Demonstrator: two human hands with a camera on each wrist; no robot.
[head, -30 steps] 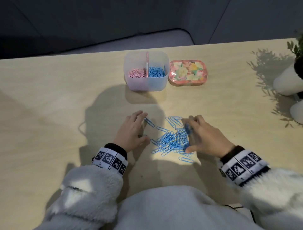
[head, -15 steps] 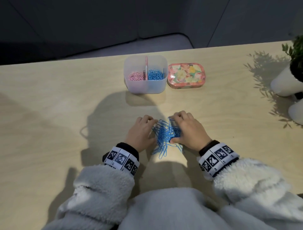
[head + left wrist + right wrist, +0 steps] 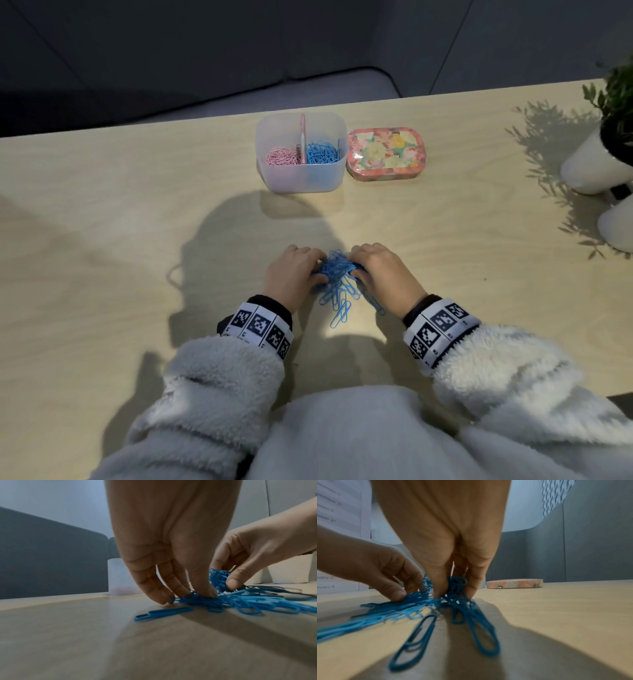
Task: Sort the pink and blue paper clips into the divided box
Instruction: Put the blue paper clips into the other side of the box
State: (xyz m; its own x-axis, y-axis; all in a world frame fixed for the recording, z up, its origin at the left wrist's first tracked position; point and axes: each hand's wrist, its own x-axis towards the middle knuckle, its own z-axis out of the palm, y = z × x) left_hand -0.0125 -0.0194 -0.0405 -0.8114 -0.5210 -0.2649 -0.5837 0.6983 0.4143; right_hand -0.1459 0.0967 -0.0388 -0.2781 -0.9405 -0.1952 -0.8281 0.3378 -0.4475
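A pile of blue paper clips point(image 3: 337, 277) lies on the table between my two hands. My left hand point(image 3: 296, 274) curls against its left side, thumb and fingertips point(image 3: 205, 592) pressing into the clips point(image 3: 240, 601). On the other side my right hand point(image 3: 382, 272) pinches a raised clump of clips point(image 3: 455, 584) between thumb and fingers. One blue clip point(image 3: 163, 613) lies loose beside the left hand, and several more trail toward me. The divided box point(image 3: 301, 178) stands farther back, holding pink clips point(image 3: 281, 158) on the left and blue clips point(image 3: 320, 152) on the right.
A flowered tin point(image 3: 385, 152) sits right beside the box. Two white pots point(image 3: 589, 168) with a green plant stand at the table's right edge. The table's far edge runs just behind the box.
Both hands have come together, sweeping the spread-out blue clips into one tight heap between them. The right hand now lifts a clump of them.
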